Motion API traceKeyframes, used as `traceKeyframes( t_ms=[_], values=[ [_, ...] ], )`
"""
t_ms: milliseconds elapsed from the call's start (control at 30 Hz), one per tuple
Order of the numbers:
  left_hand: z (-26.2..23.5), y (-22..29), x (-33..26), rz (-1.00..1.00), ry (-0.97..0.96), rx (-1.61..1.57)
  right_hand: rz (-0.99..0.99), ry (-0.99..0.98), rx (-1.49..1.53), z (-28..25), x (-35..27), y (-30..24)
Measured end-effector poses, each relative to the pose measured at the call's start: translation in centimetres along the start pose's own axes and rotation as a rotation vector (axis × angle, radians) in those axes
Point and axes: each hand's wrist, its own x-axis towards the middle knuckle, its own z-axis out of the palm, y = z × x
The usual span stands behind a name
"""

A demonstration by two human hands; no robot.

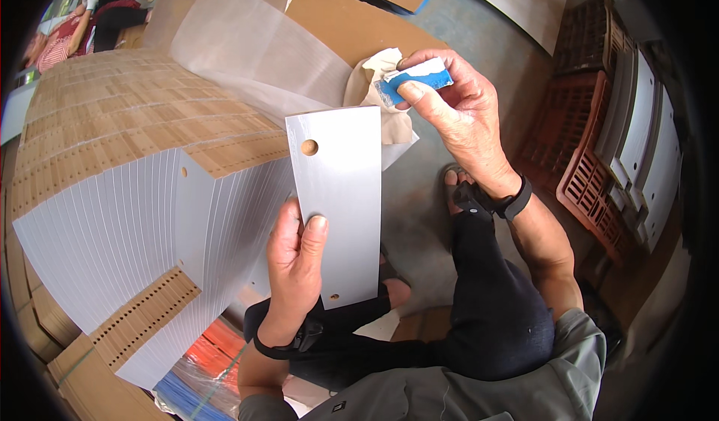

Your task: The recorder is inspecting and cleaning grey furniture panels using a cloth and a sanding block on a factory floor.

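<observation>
Upright in front of me stands a narrow grey-white panel (341, 196), with a larger round hole near its top and a smaller one near its bottom. My left hand (296, 252) grips it by the left edge, thumb across the face. Raised to the upper right of the panel, my right hand (460, 110) pinches a small block (416, 80), blue with a ragged white layer, between thumb and fingers. The block is apart from the panel. Behind those fingers shows a crumpled cream cloth (367, 76); whether the hand touches it I cannot tell.
Left of me rises a big stack of similar panels (105, 226) with drilled wood-coloured edges. At right are brown plastic crates (580, 151) and more grey panels (636, 144). A translucent sheet (240, 43) lies beyond the stack. Another person (82, 28) is at the far left.
</observation>
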Motion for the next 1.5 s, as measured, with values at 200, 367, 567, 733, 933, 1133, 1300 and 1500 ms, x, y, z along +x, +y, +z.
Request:
traceKeyframes(
  t_ms=[200,367,567,733,933,1133,1300,1500],
  values=[
    [0.0,0.1,0.0,0.009,0.008,0.040,-0.074,0.018,-0.132,-0.3,0.1,-0.3],
    [-0.1,0.2,-0.2,0.030,0.007,0.118,-0.033,-0.007,-0.281,-0.4,0.4,-1.3],
    [0.4,0.2,-0.1,0.047,0.045,0.134,-0.056,0.042,-0.245,-0.6,0.4,-1.0],
    [0.5,0.3,0.0,0.039,0.041,0.145,-0.181,-0.020,-0.455,-0.8,0.5,-1.0],
    [0.2,0.1,0.0,0.004,0.027,0.131,-0.110,0.034,-0.383,-1.0,0.6,-1.1],
    [0.5,-0.4,0.5,0.036,0.036,0.121,-0.078,-0.027,-0.576,-2.0,1.4,-0.7],
    [0.5,-0.5,0.5,-0.014,0.024,0.095,-0.098,0.004,-0.457,-1.8,0.9,-1.0],
    [0.6,-1.1,0.5,-0.082,-0.001,0.052,-0.149,-0.026,-0.667,-2.8,1.4,-0.2]
  ],
)
